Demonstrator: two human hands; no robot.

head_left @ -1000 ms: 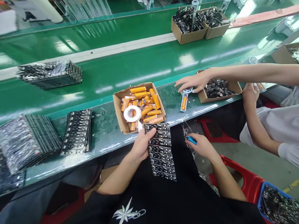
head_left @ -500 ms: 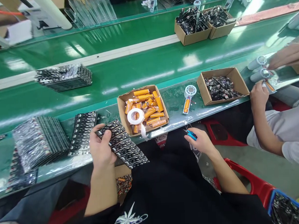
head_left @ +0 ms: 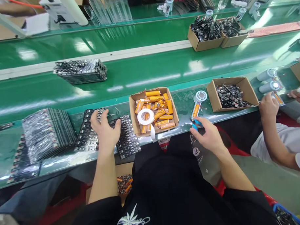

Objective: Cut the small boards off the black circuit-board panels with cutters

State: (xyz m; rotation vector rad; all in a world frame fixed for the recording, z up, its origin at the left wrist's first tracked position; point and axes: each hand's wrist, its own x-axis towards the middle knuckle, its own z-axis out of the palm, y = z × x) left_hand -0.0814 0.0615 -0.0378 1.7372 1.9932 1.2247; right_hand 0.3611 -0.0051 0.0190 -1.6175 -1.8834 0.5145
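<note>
Two board panels are flanking my left hand (head_left: 106, 133): the left panel (head_left: 87, 134) and the right panel (head_left: 127, 137) are taking up the bench beside my thumb and fingers. Further right, the carton (head_left: 133, 109) is blocking low passage. Left of my right hand (head_left: 210, 135), bare bench (head_left: 183, 106) is leaving a lane. Directly ahead of those fingertips, the fan (head_left: 201, 96) is obstructing; right of it, the parts box (head_left: 211, 96) is standing.
</note>
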